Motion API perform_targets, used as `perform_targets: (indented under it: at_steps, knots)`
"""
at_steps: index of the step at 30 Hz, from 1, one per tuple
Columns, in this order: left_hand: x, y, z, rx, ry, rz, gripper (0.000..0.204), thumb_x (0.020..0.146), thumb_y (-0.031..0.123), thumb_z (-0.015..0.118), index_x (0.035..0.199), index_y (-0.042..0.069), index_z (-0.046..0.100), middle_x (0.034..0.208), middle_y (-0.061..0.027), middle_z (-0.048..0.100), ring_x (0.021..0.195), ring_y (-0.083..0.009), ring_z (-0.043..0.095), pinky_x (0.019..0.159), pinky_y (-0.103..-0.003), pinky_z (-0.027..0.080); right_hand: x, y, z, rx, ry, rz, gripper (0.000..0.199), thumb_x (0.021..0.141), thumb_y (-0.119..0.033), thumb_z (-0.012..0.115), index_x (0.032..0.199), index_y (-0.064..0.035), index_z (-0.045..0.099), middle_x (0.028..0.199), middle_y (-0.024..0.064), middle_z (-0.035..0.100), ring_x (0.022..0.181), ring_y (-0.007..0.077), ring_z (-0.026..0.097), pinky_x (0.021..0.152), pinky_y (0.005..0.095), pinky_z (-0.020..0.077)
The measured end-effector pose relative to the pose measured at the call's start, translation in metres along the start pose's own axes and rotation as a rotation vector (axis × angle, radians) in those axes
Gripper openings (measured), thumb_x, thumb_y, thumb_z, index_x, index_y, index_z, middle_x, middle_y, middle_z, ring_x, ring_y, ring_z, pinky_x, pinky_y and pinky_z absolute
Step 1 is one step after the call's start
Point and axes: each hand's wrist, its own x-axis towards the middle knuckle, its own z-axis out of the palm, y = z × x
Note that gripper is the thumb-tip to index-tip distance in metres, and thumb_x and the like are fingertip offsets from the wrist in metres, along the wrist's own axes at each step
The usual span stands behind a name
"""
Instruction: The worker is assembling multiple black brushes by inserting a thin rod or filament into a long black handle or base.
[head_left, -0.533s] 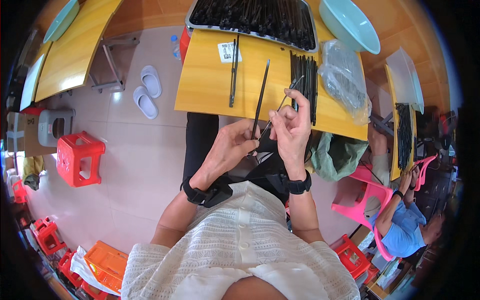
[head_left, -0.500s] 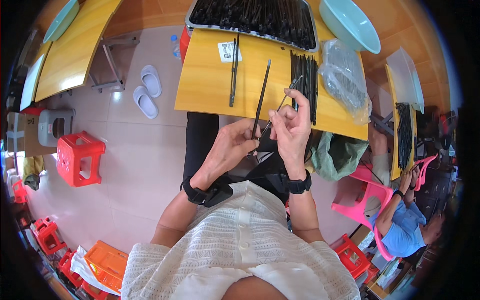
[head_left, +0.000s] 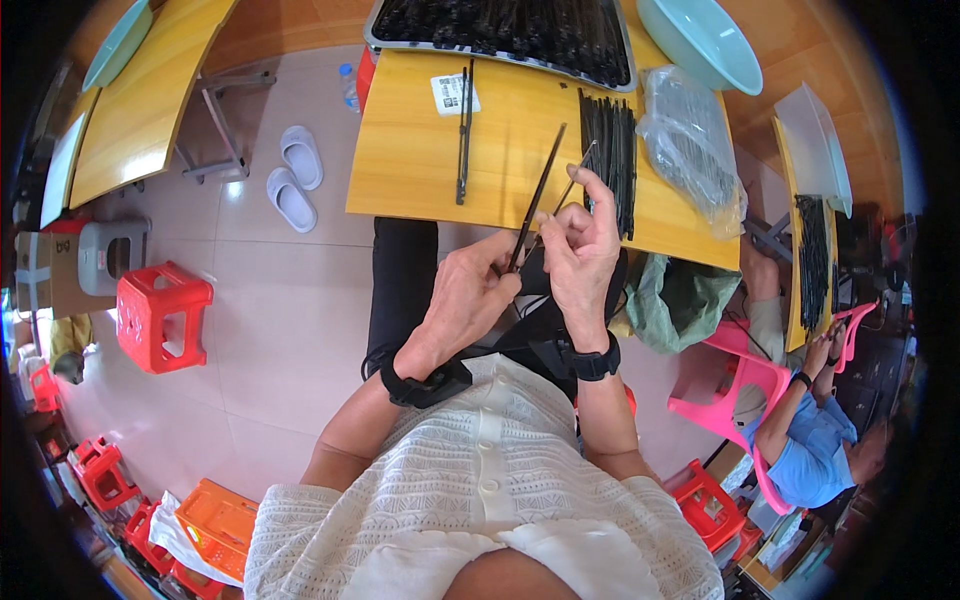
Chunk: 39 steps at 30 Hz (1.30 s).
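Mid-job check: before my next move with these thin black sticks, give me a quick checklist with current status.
1. Left hand grips the long black stick at its lower end: ok.
2. Right hand pinches a thinner black stick: ok.
3. The two sticks meet between the fingers: cannot tell, too small.
4. Bundle of black sticks lies on the yellow table, beside the right hand: ok.
5. Pair of sticks lies apart from the bundle, undisturbed: ok.
6. Tray of sticks at the table's far edge is stocked: ok.
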Motion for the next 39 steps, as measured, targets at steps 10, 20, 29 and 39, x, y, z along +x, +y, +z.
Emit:
perform_targets:
  at_steps: [10, 20, 29, 39]
  knots:
    - [0.003, 0.001, 0.003, -0.080, 0.051, 0.018, 0.025, 0.076, -0.003, 0.061, 0.101, -0.003, 0.056, 0.067, -0.0103, 0.055, 0.060, -0.0121, 0.056, 0.058, -0.026, 0.047, -0.005, -0.001, 0.009, -0.241, 0.057, -0.140, 0.040, 0.075, 0.000, 0.065, 0.113, 0.0050, 0.053, 0.076, 0.0078, 0.050, 0.054, 0.0101, 0.049, 0.049, 0.0234, 0.0408]
    - [0.027, 0.004, -0.029, -0.064, 0.252, 0.124, 0.034, 0.074, 0.003, 0.068, 0.106, -0.004, 0.059, 0.077, -0.0094, 0.059, 0.060, -0.0143, 0.057, 0.052, -0.024, 0.047, 0.038, -0.012, -0.056, -0.665, 0.113, -0.005, 0.032, 0.074, -0.009, 0.060, 0.102, 0.0057, 0.060, 0.062, 0.0154, 0.057, 0.053, 0.0234, 0.055, 0.054, 0.0339, 0.0442]
    - [0.085, -0.009, -0.048, 0.593, 0.375, 0.328, 0.036, 0.067, 0.013, 0.073, 0.094, -0.004, 0.057, 0.069, -0.0133, 0.058, 0.060, -0.0247, 0.058, 0.057, -0.034, 0.047, 0.077, 0.010, -0.089, -0.899, 0.116, -0.036, 0.030, 0.076, -0.019, 0.063, 0.097, 0.0026, 0.064, 0.062, 0.0181, 0.059, 0.059, 0.0317, 0.059, 0.058, 0.0389, 0.0453]
    - [0.091, -0.014, -0.047, 0.674, 0.415, 0.164, 0.037, 0.064, 0.012, 0.073, 0.091, -0.001, 0.051, 0.064, -0.0147, 0.058, 0.063, -0.0305, 0.060, 0.057, -0.038, 0.046, 0.047, 0.002, -0.097, -0.701, 0.180, -0.062, 0.020, 0.079, -0.015, 0.062, 0.091, 0.0016, 0.064, 0.064, 0.0140, 0.059, 0.054, 0.0229, 0.057, 0.055, 0.0330, 0.0442]
